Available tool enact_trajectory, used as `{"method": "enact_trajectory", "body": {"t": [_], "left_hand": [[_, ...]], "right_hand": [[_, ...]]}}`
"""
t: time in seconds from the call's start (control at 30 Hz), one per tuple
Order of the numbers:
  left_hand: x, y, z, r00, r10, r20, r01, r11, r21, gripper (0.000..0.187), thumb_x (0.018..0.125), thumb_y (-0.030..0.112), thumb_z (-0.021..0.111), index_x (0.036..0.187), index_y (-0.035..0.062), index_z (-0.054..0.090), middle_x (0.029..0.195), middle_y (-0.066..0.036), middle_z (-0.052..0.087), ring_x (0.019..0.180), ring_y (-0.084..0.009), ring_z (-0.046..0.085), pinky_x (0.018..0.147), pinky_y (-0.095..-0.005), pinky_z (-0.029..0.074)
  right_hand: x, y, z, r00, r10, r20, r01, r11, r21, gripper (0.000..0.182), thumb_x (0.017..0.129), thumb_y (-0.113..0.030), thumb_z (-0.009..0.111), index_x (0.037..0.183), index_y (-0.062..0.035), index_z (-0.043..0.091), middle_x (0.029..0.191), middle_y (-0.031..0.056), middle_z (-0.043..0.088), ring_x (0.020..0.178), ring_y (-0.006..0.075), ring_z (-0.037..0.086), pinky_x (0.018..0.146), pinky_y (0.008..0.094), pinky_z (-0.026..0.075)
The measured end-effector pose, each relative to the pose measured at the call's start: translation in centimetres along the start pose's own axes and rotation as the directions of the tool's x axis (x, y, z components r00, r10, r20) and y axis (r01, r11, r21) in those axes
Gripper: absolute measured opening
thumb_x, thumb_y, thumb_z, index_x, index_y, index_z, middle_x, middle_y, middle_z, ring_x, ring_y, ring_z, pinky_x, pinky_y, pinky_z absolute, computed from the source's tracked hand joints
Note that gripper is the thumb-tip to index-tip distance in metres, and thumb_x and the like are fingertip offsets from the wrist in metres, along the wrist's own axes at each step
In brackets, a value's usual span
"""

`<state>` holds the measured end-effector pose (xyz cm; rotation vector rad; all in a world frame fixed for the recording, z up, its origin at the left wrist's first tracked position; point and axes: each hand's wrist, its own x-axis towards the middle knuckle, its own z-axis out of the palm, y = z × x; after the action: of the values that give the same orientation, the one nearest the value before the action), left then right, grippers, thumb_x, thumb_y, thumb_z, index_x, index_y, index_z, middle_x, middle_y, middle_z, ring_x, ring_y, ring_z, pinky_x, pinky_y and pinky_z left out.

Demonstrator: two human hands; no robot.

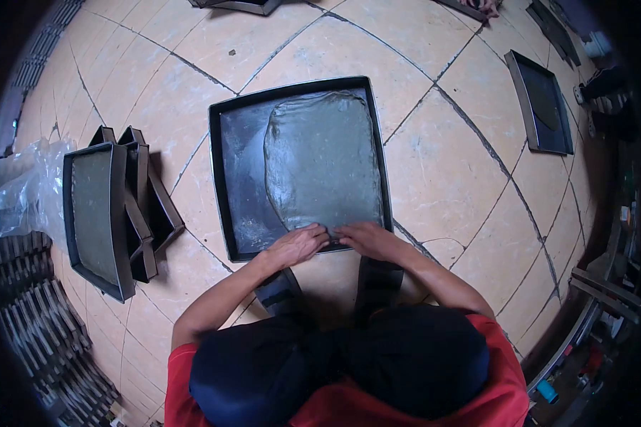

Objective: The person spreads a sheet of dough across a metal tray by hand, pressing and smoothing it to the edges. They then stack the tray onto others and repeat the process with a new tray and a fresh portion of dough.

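Note:
A square dark metal tray (241,160) lies on the floor before me. A smooth grey-green dough-like slab (326,160) covers its right and middle part, leaving a strip of the tray bottom bare at the left. The slab's left edge is rounded and slightly folded. At the near edge of the slab, my left hand (300,244) has its fingers bent and pressed together on the material. My right hand (365,240) is close beside it, fingers curled down onto the same edge near the tray's front wall. The fingertips are partly hidden.
Left of me, a filled tray (95,213) rests on several stacked trays (149,206), beside clear plastic sheeting (32,188). Another tray (541,103) lies at the right. Another person's hand (488,8) shows at the top. A rack (584,341) stands at lower right on the tiled floor (463,192).

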<state>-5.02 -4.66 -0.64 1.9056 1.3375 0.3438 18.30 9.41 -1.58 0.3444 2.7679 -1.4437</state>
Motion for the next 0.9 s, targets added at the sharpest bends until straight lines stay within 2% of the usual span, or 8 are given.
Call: {"method": "enact_trajectory", "body": {"t": [0.1,0.17,0.27,0.37,0.5,0.67,0.77,0.9], "left_hand": [[-2.1,2.0,0.4,0.997,0.012,-0.078,-0.006,0.997,0.072,0.029,0.109,0.026,0.052,0.119,0.0008,0.062,0.112,-0.019,0.064,0.11,-0.0365,0.063,0.097,-0.0462,0.053],[-3.3,1.7,1.3,0.969,0.141,-0.204,-0.11,0.982,0.153,0.03,0.108,0.027,0.052,0.12,-0.0001,0.06,0.106,-0.019,0.066,0.105,-0.0363,0.066,0.092,-0.046,0.055],[-1.9,3.1,-1.9,0.928,-0.301,0.219,0.302,0.953,0.029,0.027,0.106,0.027,0.057,0.116,0.0025,0.062,0.103,-0.02,0.068,0.103,-0.0384,0.067,0.089,-0.0494,0.055],[1.3,3.3,-0.5,0.95,-0.237,-0.205,0.225,0.971,-0.083,0.024,0.104,0.025,0.061,0.112,0.002,0.061,0.094,-0.022,0.068,0.091,-0.0427,0.069,0.081,-0.0545,0.055],[6.8,2.3,2.9,0.956,-0.226,-0.186,0.168,0.945,-0.282,0.02,0.1,0.019,0.064,0.108,0.0001,0.063,0.1,-0.022,0.068,0.095,-0.0427,0.068,0.081,-0.0523,0.055],[8.1,1.7,6.6,0.92,-0.336,-0.202,0.301,0.935,-0.185,0.021,0.099,0.019,0.062,0.109,0.0001,0.067,0.104,-0.022,0.067,0.098,-0.0424,0.067,0.084,-0.0506,0.054],[7.4,2.1,6.2,0.962,-0.177,-0.208,0.123,0.961,-0.247,0.024,0.101,0.019,0.061,0.111,-0.0007,0.067,0.106,-0.023,0.066,0.101,-0.0435,0.067,0.085,-0.0506,0.054],[6.4,2.9,4.7,0.994,-0.104,-0.021,0.099,0.984,-0.147,0.028,0.104,0.023,0.059,0.116,-0.0015,0.065,0.11,-0.023,0.065,0.105,-0.0422,0.065,0.091,-0.0487,0.054]], "right_hand": [[0.0,-5.0,-2.2,0.9,0.277,0.338,-0.228,0.957,-0.179,0.042,0.108,-0.033,0.056,0.137,-0.004,0.063,0.119,0.0208,0.071,0.112,0.0427,0.065,0.099,0.05,0.052],[-1.4,-4.1,-1.2,0.962,0.156,0.225,-0.125,0.981,-0.147,0.042,0.104,-0.032,0.062,0.136,-0.0054,0.064,0.115,0.0181,0.073,0.111,0.0393,0.067,0.103,0.0495,0.05],[-1.9,-0.9,-2.6,0.996,-0.024,0.082,0.047,0.954,-0.295,0.041,0.096,-0.03,0.07,0.131,-0.0086,0.068,0.109,0.0134,0.074,0.107,0.0331,0.069,0.11,0.0482,0.046],[-1.3,-0.1,-5.4,0.996,-0.031,0.086,0.068,0.875,-0.48,0.034,0.089,-0.026,0.075,0.12,-0.0111,0.073,0.1,0.009,0.074,0.103,0.0274,0.07,0.113,0.0465,0.042],[-0.8,0.0,-5.5,0.982,0.063,0.18,0.056,0.807,-0.588,0.019,0.088,-0.022,0.074,0.103,-0.011,0.074,0.095,0.0066,0.071,0.101,0.0256,0.068,0.113,0.0434,0.04],[-1.3,1.3,-5.4,0.981,-0.06,0.184,0.151,0.831,-0.535,0.016,0.087,-0.021,0.073,0.1,-0.0103,0.075,0.095,0.007,0.071,0.102,0.0255,0.067,0.109,0.0409,0.042],[-1.7,2.1,-6.2,0.957,-0.133,0.258,0.242,0.855,-0.459,0.016,0.091,-0.025,0.071,0.096,-0.0104,0.076,0.098,0.0075,0.071,0.103,0.0254,0.067,0.107,0.0404,0.042],[-2.8,1.1,-6.1,0.936,-0.087,0.34,0.225,0.892,-0.393,0.03,0.1,-0.036,0.064,0.099,-0.0095,0.076,0.106,0.0083,0.071,0.109,0.0257,0.064,0.106,0.0389,0.042]]}}
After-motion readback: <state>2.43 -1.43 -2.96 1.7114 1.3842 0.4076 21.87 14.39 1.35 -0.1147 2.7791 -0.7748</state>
